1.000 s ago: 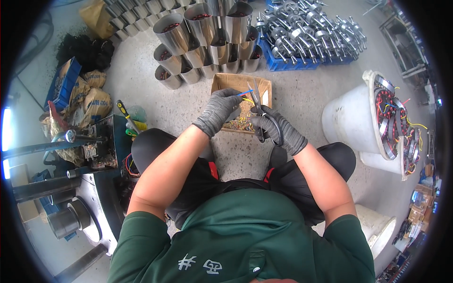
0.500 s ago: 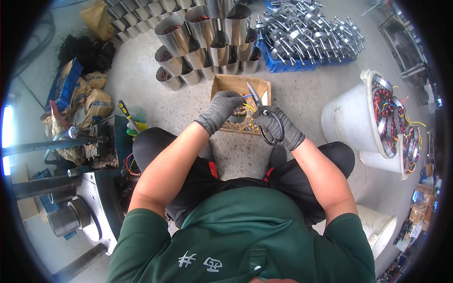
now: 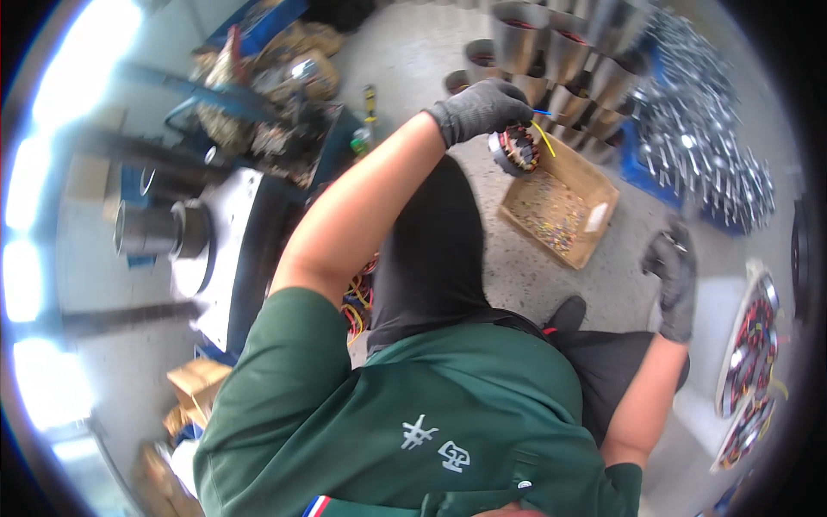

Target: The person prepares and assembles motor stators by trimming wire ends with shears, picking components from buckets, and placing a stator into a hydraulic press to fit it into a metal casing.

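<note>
Left hand: dark grey knitted-gloved left hand [image 3: 489,114], fingers bent and pinched, grasping the coil from above.
Coil: ring-shaped wound coil with dark red and black windings and a metal band [image 3: 515,153], under the left fingers, over the box's left-hand edge; contact with the box can't be told.
Coil look: windings packed round the ring, band greyish; far side hidden by glove, fine detail soft.
Wires: thin blue wire [image 3: 541,112] and longer yellow wire [image 3: 544,140] stick out rightward, loose at the tips; grip at the top probably leaves them clear of the glove.
Right hand: dark grey gloved right hand [image 3: 676,277], well apart from the coil, near the tub; fingers look curled, but blur hides whether it holds anything, can't tell.
Box: brown open cardboard box [image 3: 600,183] on the floor before the person, small multicoloured bits inside; likely set there so dropped bits land in it.
Tub: whitish plastic tub [image 3: 702,323] at right, similar banded coil rings [image 3: 749,349] in it, probably parked within arm's reach.
Behind: stacked silvery metal cylinders [image 3: 519,41]; blue crate [image 3: 648,172] heaped with shiny metal shafts [image 3: 698,121], blurred.
</note>
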Tool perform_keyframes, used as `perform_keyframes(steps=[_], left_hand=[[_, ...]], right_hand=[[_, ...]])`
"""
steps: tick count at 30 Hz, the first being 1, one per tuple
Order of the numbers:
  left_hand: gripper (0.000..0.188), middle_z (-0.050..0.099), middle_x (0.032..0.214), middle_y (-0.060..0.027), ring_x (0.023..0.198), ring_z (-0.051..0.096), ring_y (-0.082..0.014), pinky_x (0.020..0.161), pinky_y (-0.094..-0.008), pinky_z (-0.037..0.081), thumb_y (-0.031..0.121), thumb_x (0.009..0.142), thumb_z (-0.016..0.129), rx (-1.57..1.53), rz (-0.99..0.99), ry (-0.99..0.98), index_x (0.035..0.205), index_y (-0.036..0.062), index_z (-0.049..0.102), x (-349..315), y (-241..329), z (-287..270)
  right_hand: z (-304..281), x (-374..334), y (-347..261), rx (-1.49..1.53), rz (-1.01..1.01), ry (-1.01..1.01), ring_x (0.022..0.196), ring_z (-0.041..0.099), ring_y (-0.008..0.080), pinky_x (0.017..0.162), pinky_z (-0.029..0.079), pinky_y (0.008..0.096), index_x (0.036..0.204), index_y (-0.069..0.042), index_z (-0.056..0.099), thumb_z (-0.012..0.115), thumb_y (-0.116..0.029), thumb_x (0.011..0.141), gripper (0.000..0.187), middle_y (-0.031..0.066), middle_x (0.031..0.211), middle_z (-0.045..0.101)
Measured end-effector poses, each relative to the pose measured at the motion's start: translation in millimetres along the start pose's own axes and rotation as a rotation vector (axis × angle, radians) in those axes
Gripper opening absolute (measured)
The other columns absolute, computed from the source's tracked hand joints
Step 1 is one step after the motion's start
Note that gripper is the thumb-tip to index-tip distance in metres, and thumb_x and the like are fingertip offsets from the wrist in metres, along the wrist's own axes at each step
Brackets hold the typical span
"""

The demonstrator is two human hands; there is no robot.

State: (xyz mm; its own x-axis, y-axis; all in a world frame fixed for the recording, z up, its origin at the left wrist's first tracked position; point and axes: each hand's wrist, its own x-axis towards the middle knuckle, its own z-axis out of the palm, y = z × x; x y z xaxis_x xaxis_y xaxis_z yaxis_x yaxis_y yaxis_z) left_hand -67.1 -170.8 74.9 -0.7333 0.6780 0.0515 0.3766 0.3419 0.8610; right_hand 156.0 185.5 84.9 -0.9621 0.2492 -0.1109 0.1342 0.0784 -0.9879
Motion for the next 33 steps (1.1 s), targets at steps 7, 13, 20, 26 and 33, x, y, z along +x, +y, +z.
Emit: perform_keyframes(steps=[7,13,20,26,33], left_hand=[[0.027,0.069,0.081,-0.0093,0.071,0.065,-0.0182,0.071,-0.0323,0.054,0.028,0.09,0.067,0.052,-0.278,0.036,0.1,0.0026,0.071,-76,-86,-24],[0.033,0.069,0.089,-0.0201,0.087,0.066,-0.036,0.08,-0.0429,0.05,0.035,0.089,0.062,0.442,-0.574,-0.069,0.093,0.0028,0.069,-160,-140,-15],[0.017,0.062,0.085,-0.0168,0.083,0.064,-0.03,0.077,-0.0399,0.051,0.013,0.095,0.051,0.573,-0.394,-0.19,0.089,0.0009,0.061,-305,-247,-28],[0.041,0.069,0.1,-0.024,0.092,0.067,-0.039,0.077,-0.0463,0.051,0.034,0.086,0.065,0.609,-0.865,0.037,0.111,0.0019,0.064,-271,-239,3],[0.053,0.055,0.138,-0.0126,0.127,0.05,-0.0308,0.108,-0.0405,0.037,0.038,0.101,0.041,-0.619,-0.95,0.165,0.144,0.0067,0.044,-322,-298,-25]], right_hand=[[-59,-3,-34,-0.02,-0.246,0.015,0.055,0.043,0.0111,0.051,0.036,0.0251,0.142,0.003,0.042,0.058,-0.021,0.096,0.055,0.001,0.064,0.042],[-153,-36,-12,-0.26,-0.26,0.207,0.044,0.043,0.0089,0.04,0.032,0.0229,0.137,-0.004,0.052,0.059,-0.027,0.099,0.044,0.0007,0.063,0.047],[-259,-96,94,-0.276,0.239,0.572,0.042,0.043,0.0087,0.035,0.032,0.0235,0.119,-0.005,0.059,0.06,-0.049,0.095,0.05,0.0059,0.075,0.06],[-273,-222,194,-0.266,0.567,0.59,0.08,0.064,0.016,0.05,0.04,0.0249,0.134,-0.013,0.055,0.057,-0.041,0.096,0.048,0.007,0.108,0.066],[-221,-281,315,-0.253,0.746,0.817,0.073,0.065,0.0209,0.067,0.053,0.0352,0.121,-0.007,0.063,0.077,-0.041,0.079,0.056,0.0091,0.086,0.071]])
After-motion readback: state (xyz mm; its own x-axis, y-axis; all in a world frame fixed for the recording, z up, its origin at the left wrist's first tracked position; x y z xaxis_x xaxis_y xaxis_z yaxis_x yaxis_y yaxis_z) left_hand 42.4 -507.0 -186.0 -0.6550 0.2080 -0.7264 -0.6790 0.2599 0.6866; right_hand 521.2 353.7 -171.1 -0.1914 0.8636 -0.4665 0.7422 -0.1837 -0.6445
